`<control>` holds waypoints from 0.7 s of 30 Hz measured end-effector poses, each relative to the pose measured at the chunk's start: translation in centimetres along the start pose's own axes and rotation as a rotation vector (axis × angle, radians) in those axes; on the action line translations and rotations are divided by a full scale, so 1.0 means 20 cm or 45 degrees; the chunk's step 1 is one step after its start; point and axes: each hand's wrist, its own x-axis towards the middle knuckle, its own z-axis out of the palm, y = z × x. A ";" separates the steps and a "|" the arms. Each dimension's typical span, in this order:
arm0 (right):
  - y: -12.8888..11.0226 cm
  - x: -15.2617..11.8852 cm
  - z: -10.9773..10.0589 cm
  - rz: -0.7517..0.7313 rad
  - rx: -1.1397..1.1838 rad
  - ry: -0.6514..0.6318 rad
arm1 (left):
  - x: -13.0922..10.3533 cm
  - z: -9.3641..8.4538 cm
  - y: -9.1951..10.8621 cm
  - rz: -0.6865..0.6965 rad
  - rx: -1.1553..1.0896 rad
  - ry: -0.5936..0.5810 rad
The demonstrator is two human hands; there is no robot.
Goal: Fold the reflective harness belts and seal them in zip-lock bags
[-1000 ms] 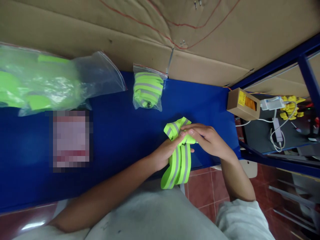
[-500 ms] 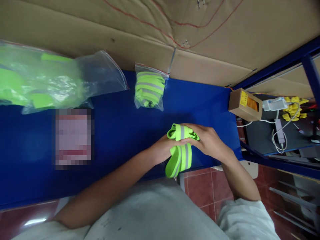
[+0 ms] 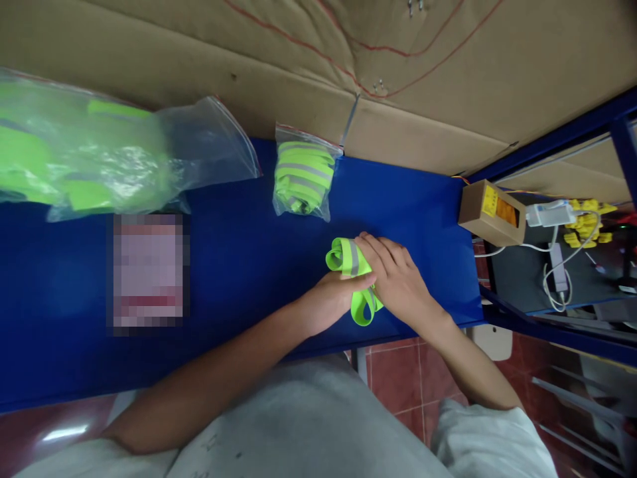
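A neon-yellow reflective strap with a grey stripe is partly rolled between my two hands, above the blue table. My left hand grips it from the left, its thumb lying across the roll and its other fingers hidden underneath. Over the roll's right side curl the fingers of my right hand, closed on the strap. A short loop of strap hangs below the hands. Beyond them stands a small clear zip bag holding rolled straps of the same kind.
A large clear bag of neon-yellow straps lies at the back left of the blue table. Near it is a blurred-out rectangular item. A cardboard box and white cables are at the right, by the blue frame. Cardboard lines the back.
The hanging tail of the strap has become shorter. My right hand's fingers have come over the top of the roll, and my left thumb now lies across its front.
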 end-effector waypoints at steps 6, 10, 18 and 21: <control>0.10 -0.06 -0.18 -0.148 0.520 -0.344 | 0.03 -0.02 0.00 0.077 0.110 0.029; 0.24 0.01 -0.25 0.053 0.747 -0.075 | 0.01 -0.02 0.02 0.077 0.277 -0.011; 0.17 0.12 -0.12 0.128 0.752 -0.045 | 0.04 -0.04 0.01 -0.006 -0.058 -0.003; 0.09 0.11 -0.07 0.071 0.506 0.160 | 0.06 -0.05 0.03 0.042 -0.116 0.060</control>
